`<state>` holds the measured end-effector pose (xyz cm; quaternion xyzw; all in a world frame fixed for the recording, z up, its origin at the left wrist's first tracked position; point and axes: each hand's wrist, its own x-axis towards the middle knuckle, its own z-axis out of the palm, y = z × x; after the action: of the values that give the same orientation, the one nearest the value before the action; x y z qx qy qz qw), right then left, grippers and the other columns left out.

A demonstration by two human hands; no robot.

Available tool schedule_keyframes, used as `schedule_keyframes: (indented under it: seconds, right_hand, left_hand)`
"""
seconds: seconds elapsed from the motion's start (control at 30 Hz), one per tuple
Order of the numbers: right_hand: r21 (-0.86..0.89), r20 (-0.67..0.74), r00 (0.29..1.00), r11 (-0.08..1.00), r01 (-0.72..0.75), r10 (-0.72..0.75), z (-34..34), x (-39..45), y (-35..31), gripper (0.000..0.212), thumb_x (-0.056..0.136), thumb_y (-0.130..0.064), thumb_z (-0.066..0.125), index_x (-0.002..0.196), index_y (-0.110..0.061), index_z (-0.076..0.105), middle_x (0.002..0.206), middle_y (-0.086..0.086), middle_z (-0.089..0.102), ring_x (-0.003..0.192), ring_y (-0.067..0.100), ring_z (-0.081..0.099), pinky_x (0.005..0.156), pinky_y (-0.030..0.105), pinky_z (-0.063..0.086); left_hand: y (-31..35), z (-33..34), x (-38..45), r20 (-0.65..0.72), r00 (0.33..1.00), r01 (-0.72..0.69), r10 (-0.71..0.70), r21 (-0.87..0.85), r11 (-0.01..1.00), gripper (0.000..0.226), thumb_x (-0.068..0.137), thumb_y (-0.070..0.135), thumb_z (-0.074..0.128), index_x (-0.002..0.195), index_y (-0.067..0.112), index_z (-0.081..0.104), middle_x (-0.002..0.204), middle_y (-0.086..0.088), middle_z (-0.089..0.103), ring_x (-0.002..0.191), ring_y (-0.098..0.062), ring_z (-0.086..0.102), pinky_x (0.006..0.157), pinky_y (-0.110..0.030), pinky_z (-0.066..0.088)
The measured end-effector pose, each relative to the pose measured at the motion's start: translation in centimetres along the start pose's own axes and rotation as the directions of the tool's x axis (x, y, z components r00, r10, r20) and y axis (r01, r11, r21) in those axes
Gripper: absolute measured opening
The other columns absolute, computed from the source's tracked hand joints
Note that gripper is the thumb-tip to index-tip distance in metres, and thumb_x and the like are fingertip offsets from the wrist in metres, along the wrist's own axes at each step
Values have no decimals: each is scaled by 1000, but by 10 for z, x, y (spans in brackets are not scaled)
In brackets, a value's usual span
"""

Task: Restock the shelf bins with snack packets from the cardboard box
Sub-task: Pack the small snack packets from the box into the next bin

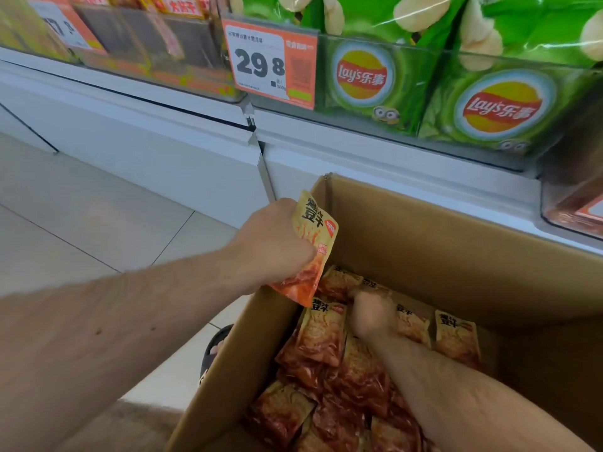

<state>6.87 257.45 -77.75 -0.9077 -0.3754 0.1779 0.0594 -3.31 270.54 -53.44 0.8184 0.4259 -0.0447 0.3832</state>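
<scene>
Below two chip bags (424,86), left hand (270,246) grips one packet (315,243).

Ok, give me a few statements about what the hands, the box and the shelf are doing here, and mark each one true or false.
1. The left hand grips a snack packet above the near left corner of the cardboard box. True.
2. The right hand is up at the shelf, touching the green chip bags. False: it is down inside the box, among the packets lying there.
3. The box is empty. False: many orange and yellow packets lie in it.
4. An orange price tag reading 29.8 hangs on the shelf front. True.
5. The green bags stand behind a clear bin front. True.
</scene>
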Motion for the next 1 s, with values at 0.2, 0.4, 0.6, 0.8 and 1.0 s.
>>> schedule_keyframes:
  seconds: [0.2, 0.4, 0.6, 0.8, 1.0]
  right_hand:
    - [412, -120, 990, 911, -25, 81, -30, -11, -6, 10, 94, -9, 50, 96, -11, 59, 98, 11, 64, 92, 32, 62, 75, 34, 49]
    - [516, -252, 966, 852, 83, 58, -111, -74, 15, 2, 102, -19, 44, 103, -18, 44, 110, 6, 65, 100, 27, 64, 83, 29, 48]
    - [369, -462, 870, 855, 365, -172, -179, -149, 33, 7, 98, -23, 45, 99, -30, 43, 137, -5, 54, 116, 15, 59, 95, 7, 37]
    - [54, -526, 709, 814, 578, -469, -207, -188, 32, 12, 96, -23, 41, 107, -19, 42, 145, 1, 44, 132, 20, 40, 116, 28, 26]
    - [-139, -539, 606, 771, 621, -585, -225, -205, 29, 5, 92, -13, 49, 96, -12, 49, 137, 17, 57, 118, 27, 59, 121, 38, 23]
  left_hand:
    - [1, -1, -2, 26, 1000, -17, 17, -12, 1000, 38, 85, 17, 68, 117, 23, 48, 102, 2, 60, 89, -17, 61, 73, -35, 59]
    - [1, -9, -9, 139, 990, 66, -36, -217, 974, 33, 88, 10, 68, 115, 15, 50, 106, -6, 65, 85, -26, 71, 66, -36, 61]
    - [8, -8, -26, 234, 967, 207, -102, -482, 851, 20, 86, 3, 62, 106, 3, 58, 87, -18, 72, 63, -26, 70, 57, -29, 57]
    - [39, 12, -63, 355, 934, 267, -32, -638, 722, 29, 99, 31, 52, 87, 11, 68, 77, -9, 74, 63, -25, 70, 65, -36, 59]
    - [61, 32, -101, 382, 905, 145, 188, -691, 709, 35, 91, 43, 65, 109, 14, 71, 96, -8, 77, 89, -27, 74, 82, -39, 58]
